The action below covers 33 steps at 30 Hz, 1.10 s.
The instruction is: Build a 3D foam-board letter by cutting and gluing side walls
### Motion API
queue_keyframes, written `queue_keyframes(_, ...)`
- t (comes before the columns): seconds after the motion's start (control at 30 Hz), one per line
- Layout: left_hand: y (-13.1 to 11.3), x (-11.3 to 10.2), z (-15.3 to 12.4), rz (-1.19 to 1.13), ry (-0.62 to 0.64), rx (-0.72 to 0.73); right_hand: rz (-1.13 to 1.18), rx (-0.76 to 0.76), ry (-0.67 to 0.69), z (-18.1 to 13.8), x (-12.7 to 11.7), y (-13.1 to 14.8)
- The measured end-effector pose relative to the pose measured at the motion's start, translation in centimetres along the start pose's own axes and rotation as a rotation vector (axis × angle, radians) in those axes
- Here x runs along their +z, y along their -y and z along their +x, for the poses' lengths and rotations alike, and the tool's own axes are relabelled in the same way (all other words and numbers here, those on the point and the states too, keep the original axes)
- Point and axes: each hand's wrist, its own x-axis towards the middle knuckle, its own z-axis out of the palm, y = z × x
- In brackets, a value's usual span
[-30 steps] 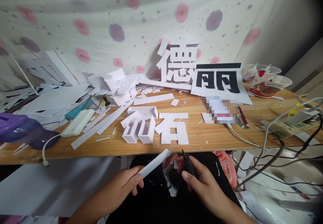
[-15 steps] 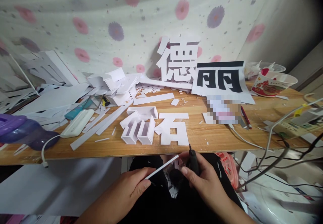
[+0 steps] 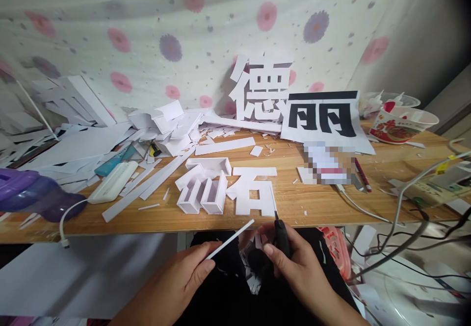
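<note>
Turned since a second ago, the white strip (image 3: 231,238) that then showed its broad flat face now shows only its thin edge, and the right hand (image 3: 298,267) has shifted a little to the right with its tool. I judge that the edge rather than the face is now offered to the blade. From the head view, the left hand (image 3: 180,279) pinches the strip's near end between closed thumb and forefinger. The long axis climbs from those fingertips up and to the right, its free end pointing towards the right hand and stopping just short of it. The right hand's fingers are wrapped closed around a black craft knife (image 3: 282,235), held upright, its tip just beyond the strip's free end and not touching it. Both hands hang over the person's lap, below the front edge of the wooden table (image 3: 331,203). White cut-out characters (image 3: 253,193) lie just above the fingers.
</note>
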Motion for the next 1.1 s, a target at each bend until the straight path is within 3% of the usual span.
queue_keyframes(0.13, 0.8, -0.5, -0.4, 0.061, -0.108, -0.056, 0.030, 0.014, 0.108, 0.0, 0.1, 0.0)
queue_keyframes(0.27, 1.0, -1.8, -0.6, 0.139, -0.188, -0.035, 0.050, 0.008, 0.128, -0.1, -0.1, 0.2)
queue_keyframes(0.4, 0.2, -2.0, -0.6, 0.116, -0.103, 0.029, 0.102, -0.035, 0.065, -0.1, -0.4, 0.4)
queue_keyframes(0.57, -0.7, -0.6, -0.6, 0.052, 0.062, -0.004, 0.113, -0.054, -0.019, -0.2, -1.1, -0.3)
queue_keyframes(0.67, -1.0, 0.2, -0.6, 0.028, 0.046, -0.015, 0.059, -0.112, 0.007, -0.4, -1.6, -0.6)
queue_keyframes(0.77, -1.5, 0.9, -0.3, 0.064, 0.013, 0.011, -0.072, -0.232, -0.062, -0.3, -1.8, -0.3)
queue_keyframes(0.9, -2.2, 1.3, 0.2, 0.088, 0.057, 0.046, -0.208, -0.371, -0.121, -0.2, -1.5, 0.7)
queue_keyframes(1.0, -2.2, 1.4, 0.4, 0.061, 0.106, 0.089, -0.179, -0.316, -0.050, -0.4, -1.4, 1.2)
queue_keyframes(1.1, -1.5, 1.1, 0.1, 0.052, 0.165, 0.070, -0.136, -0.248, -0.125, -0.8, -2.4, 1.0)
